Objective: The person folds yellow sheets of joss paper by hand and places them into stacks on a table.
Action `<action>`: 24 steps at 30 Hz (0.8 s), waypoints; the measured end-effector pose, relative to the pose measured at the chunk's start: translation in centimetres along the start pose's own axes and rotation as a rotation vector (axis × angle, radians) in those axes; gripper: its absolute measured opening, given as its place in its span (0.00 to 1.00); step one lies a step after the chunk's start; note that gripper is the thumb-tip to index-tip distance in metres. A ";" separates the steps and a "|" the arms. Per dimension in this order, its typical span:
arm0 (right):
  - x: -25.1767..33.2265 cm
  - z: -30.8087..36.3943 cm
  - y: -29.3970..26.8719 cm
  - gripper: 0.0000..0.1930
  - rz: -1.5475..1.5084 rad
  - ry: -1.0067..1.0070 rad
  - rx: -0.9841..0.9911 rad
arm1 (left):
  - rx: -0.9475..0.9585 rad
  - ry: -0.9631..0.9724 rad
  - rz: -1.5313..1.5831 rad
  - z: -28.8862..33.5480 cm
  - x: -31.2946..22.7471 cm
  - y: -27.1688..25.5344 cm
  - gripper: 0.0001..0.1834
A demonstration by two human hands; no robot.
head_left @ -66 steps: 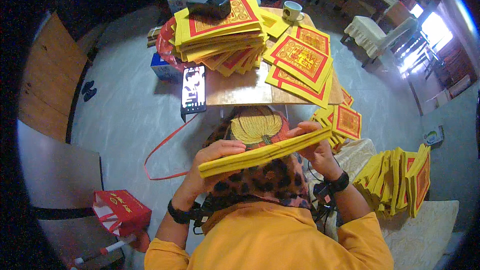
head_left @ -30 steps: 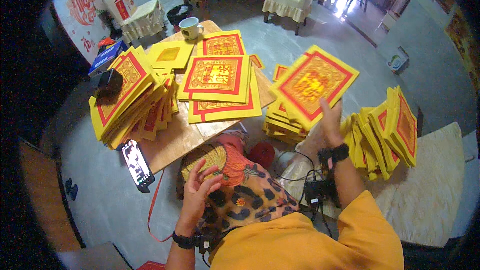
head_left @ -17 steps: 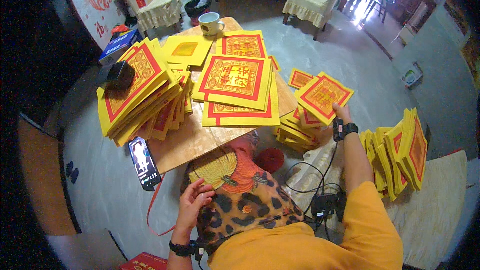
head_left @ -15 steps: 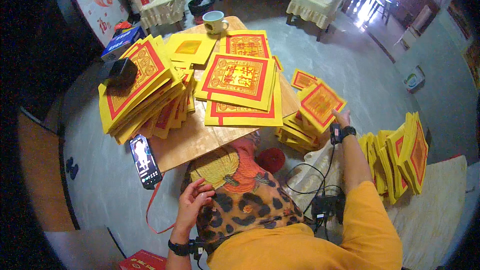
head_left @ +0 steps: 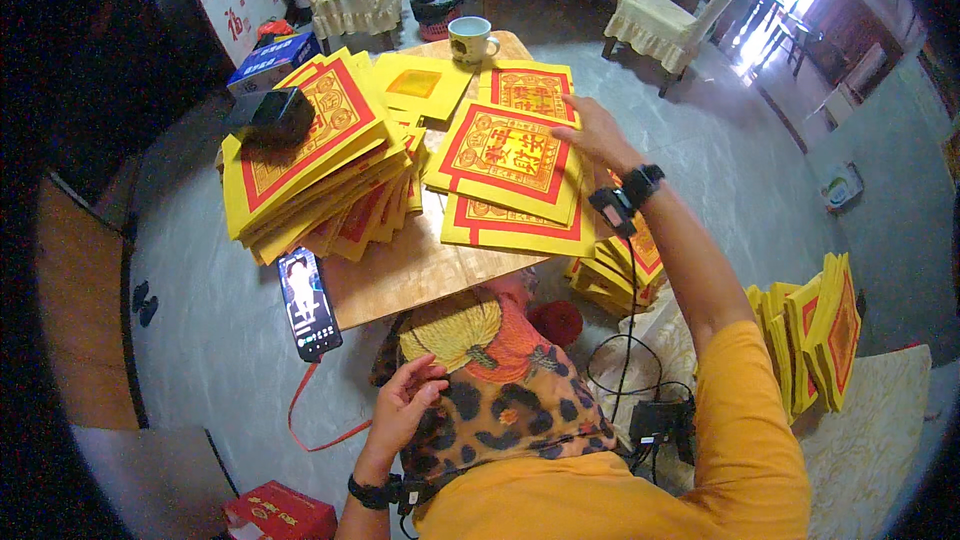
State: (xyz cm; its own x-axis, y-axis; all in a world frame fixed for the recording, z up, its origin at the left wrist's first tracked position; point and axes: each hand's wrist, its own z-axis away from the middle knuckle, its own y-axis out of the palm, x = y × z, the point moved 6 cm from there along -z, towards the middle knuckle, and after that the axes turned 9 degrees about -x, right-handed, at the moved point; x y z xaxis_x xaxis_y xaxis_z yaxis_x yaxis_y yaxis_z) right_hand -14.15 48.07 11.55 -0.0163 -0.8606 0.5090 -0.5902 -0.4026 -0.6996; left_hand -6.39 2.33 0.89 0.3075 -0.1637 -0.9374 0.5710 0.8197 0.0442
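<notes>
1. One low wooden bench [head_left: 420,265] carries the paper; on it are three groups of square yellow paper sheets with red printed borders: a thick fanned pile [head_left: 310,165] at 9 o'clock, a smaller stack [head_left: 510,175] in the middle, and two loose sheets at 12 o'clock.
2. One black box [head_left: 268,117] sits on top of the fanned pile, and one white mug [head_left: 470,38] stands at the bench's 12 o'clock edge.
3. One smartphone [head_left: 308,302] with a lit screen lies at the bench's 7 o'clock corner.
4. Two more piles of the same yellow sheets rest on the floor: one [head_left: 615,270] just at 4 o'clock of the bench, another [head_left: 815,335] well apart at 3 o'clock.
5. The right hand [head_left: 595,135], arm stretched forward with a dark wristband, lies open with fingers spread, touching the 2 o'clock corner of the middle stack; it grasps nothing.
6. The left hand [head_left: 405,410], arm bent, rests loosely curled against the patterned cloth [head_left: 490,395] on the lap, holding nothing.
</notes>
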 end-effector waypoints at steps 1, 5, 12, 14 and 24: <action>-0.3 -0.5 1.2 0.35 0.067 -0.018 0.046 | -0.006 0.016 0.015 0.3 0.2 -0.2 0.22; -6.2 -1.5 6.3 0.43 0.359 0.071 0.194 | -0.055 -0.002 0.042 1.0 0.7 -2.0 0.22; -3.8 -1.6 5.3 0.39 0.291 0.007 0.139 | -0.184 -0.044 0.042 2.2 1.6 -4.8 0.22; -2.3 -1.0 4.2 0.36 0.221 -0.055 0.076 | -0.183 -0.019 0.061 2.3 2.2 -5.1 0.22; 12.4 14.0 -0.6 0.08 -0.219 -0.063 0.283 | -0.135 0.525 -0.621 2.7 -2.6 -0.1 0.15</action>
State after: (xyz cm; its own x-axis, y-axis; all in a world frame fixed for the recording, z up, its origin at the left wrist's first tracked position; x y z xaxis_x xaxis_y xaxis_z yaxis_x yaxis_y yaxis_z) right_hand -2.72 33.24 11.25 0.1406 -0.7583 0.6366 -0.3270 -0.6424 -0.6931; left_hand -5.21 1.19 4.27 -0.4491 -0.3587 -0.8183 0.4132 0.7287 -0.5462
